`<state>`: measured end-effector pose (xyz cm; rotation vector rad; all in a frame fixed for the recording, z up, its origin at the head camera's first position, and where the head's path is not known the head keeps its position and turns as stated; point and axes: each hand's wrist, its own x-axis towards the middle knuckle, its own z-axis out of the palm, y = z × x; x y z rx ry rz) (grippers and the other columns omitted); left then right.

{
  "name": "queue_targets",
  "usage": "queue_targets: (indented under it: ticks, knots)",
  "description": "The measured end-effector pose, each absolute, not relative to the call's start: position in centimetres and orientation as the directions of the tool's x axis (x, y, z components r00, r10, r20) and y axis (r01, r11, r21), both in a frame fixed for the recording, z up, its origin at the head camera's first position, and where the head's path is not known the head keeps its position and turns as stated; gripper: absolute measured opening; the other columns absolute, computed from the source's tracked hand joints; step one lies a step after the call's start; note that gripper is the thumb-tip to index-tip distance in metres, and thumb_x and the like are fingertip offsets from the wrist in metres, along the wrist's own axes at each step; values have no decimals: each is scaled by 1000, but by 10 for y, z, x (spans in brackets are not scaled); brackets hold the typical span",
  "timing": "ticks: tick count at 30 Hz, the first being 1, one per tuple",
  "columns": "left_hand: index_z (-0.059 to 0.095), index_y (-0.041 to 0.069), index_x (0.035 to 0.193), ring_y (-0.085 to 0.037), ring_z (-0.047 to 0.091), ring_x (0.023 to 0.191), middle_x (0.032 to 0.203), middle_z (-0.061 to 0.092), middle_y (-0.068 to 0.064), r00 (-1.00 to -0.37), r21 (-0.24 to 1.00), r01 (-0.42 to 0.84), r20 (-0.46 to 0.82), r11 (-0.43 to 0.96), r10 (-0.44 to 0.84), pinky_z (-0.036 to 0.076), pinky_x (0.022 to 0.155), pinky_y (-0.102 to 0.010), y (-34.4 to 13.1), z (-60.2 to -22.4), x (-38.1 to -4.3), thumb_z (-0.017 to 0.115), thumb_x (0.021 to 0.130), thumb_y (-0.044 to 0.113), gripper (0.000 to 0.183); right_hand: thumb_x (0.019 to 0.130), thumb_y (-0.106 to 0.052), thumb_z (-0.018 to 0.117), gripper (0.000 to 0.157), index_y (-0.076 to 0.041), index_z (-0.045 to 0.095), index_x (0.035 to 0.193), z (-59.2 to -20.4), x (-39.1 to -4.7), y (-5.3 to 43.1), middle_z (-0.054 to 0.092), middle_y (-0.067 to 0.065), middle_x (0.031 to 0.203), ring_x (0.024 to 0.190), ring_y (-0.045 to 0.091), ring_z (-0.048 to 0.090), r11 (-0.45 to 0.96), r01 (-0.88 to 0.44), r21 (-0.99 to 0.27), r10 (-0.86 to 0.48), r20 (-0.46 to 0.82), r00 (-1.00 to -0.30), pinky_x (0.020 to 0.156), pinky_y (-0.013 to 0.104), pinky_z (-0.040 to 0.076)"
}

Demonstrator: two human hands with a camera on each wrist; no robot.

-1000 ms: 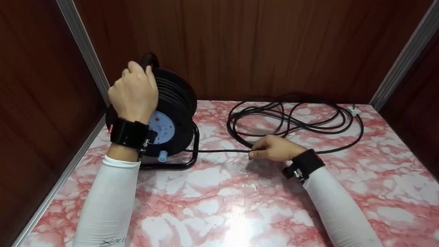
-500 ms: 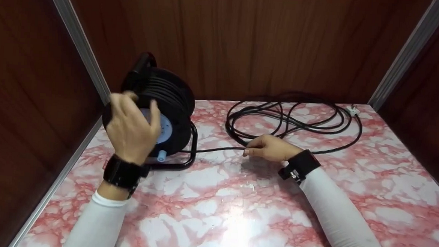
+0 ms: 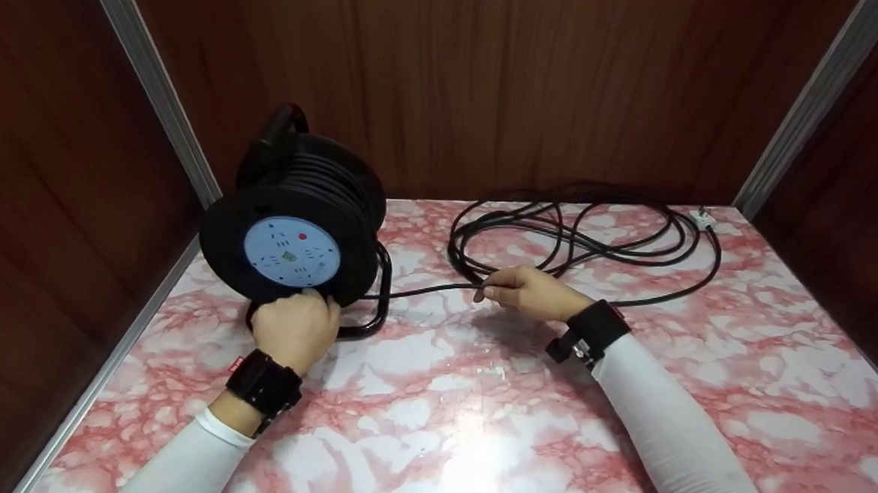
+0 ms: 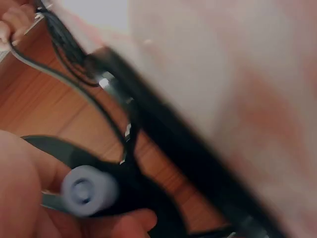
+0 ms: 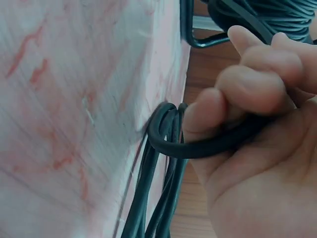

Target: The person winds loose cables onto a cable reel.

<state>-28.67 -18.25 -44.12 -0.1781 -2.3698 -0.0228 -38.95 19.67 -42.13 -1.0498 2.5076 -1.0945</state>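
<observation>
Cable reel, one, black, upright at the left rear of the table. Its drum is filled with wound turns of cable. On its front flange a light-blue socket panel is mounted, fitted with a red button. The drum is carried by a tubular frame, topped by a handle.

Crank knob, pale blue-grey, at the lower front of the reel. It is covered by the left hand in the head view and revealed only in the left wrist view, between that hand's bent fingers, by which it is gripped.

Cable, black, run from the reel to the right hand. There it is pinched; in the right wrist view it is seen passing under curled fingers and across the palm. Beyond, it is laid in loose overlapping loops along the rear right of the table. Its white plug is shown in the head view, near the far right corner.

Surroundings: wood-grain panels behind and at both sides, joined by metal strips. Black straps are worn on both wrists, white sleeves on both arms.
</observation>
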Motion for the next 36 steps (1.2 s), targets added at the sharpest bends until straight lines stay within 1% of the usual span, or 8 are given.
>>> queue_targets:
  ticks: [4, 7, 13, 16, 23, 27, 30, 36]
  knots:
    - [58, 3, 64, -41, 56, 43, 57, 53, -12, -700, -144, 188, 674, 972, 235, 38, 34, -53, -188, -446, -285, 66, 98, 16, 38, 108, -43, 59, 28, -25, 80, 109, -424, -390, 195, 71, 9, 99, 78, 14, 55, 480, -525, -703, -661, 104, -743, 71, 33, 45]
    - [58, 1, 65, -41, 57, 43, 56, 52, -12, -721, -137, 192, 652, 972, 235, 39, 34, -53, -192, -445, -283, 65, 100, 16, 39, 108, -43, 60, 27, -25, 80, 105, -426, -391, 195, 73, 9, 109, 87, 16, 59, 475, -520, -709, -652, 114, -750, 78, 36, 47]
    - [68, -2, 78, -46, 64, 57, 67, 61, -15, -896, -21, 125, 427, 992, 122, 48, 45, -59, -205, -438, -284, 56, 106, 21, 38, 106, -39, 64, 31, -16, 80, 94, -426, -391, 195, 71, 4, 99, 85, 20, 58, 469, -484, -739, -638, 96, -764, 76, 37, 45]
    - [72, -1, 87, -46, 67, 65, 75, 64, -16, -945, 25, 96, 316, 995, 83, 51, 53, -63, -211, -434, -284, 51, 108, 23, 38, 106, -36, 65, 33, -10, 78, 93, -428, -391, 197, 70, 1, 96, 84, 20, 58, 464, -476, -747, -637, 92, -766, 75, 35, 45]
    - [70, 3, 72, -40, 66, 60, 63, 63, -14, -940, 141, 62, 341, 988, 10, 51, 55, -61, -220, -435, -282, 53, 107, 28, 47, 107, -36, 62, 34, -12, 75, 87, -431, -393, 201, 64, 14, 84, 69, 14, 46, 462, -511, -725, -677, 84, -731, 66, 31, 38]
    - [70, 5, 71, -39, 66, 62, 61, 61, -13, -953, 184, 51, 304, 982, -8, 50, 52, -62, -223, -436, -282, 51, 108, 31, 50, 108, -37, 61, 36, -11, 75, 87, -433, -394, 203, 58, 8, 77, 67, 13, 45, 466, -533, -706, -694, 81, -715, 66, 31, 38]
    - [71, 5, 72, -38, 67, 64, 61, 61, -13, -963, 205, 37, 268, 978, -20, 49, 49, -63, -225, -435, -281, 48, 109, 33, 51, 107, -38, 61, 37, -9, 75, 90, -434, -395, 204, 59, 6, 78, 69, 14, 47, 473, -533, -701, -696, 74, -715, 68, 32, 39]
    - [71, 5, 72, -39, 67, 64, 63, 62, -11, -961, 190, 42, 278, 981, -12, 50, 51, -61, -222, -434, -280, 49, 109, 30, 50, 108, -38, 61, 36, -8, 77, 94, -435, -394, 204, 65, 15, 88, 74, 16, 50, 507, -506, -698, -663, 59, -746, 73, 35, 42]
